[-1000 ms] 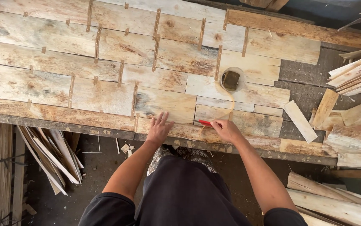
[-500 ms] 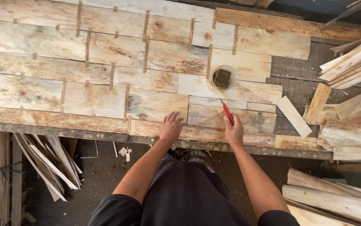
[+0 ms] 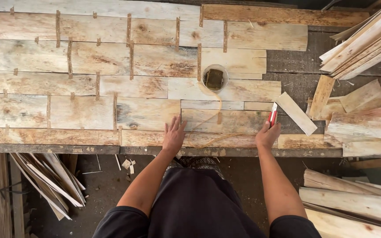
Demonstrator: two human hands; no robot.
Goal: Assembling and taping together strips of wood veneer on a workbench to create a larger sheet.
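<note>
Fingers of our left hand point(image 3: 173, 135) lie spread flat on pale wooden boards point(image 3: 146, 112) at lower centre; our right hand point(image 3: 267, 134) squeezes a red cutter knife point(image 3: 272, 116).

Counted: two bare hands, left hand point(image 3: 173, 135) and right hand point(image 3: 267, 134); one red-handled utility knife point(image 3: 272, 116); one round clear container point(image 3: 215, 78) with dark contents; one loose pale veneer strip point(image 3: 296, 113). Taped veneer sheets not reliably countable.
</note>
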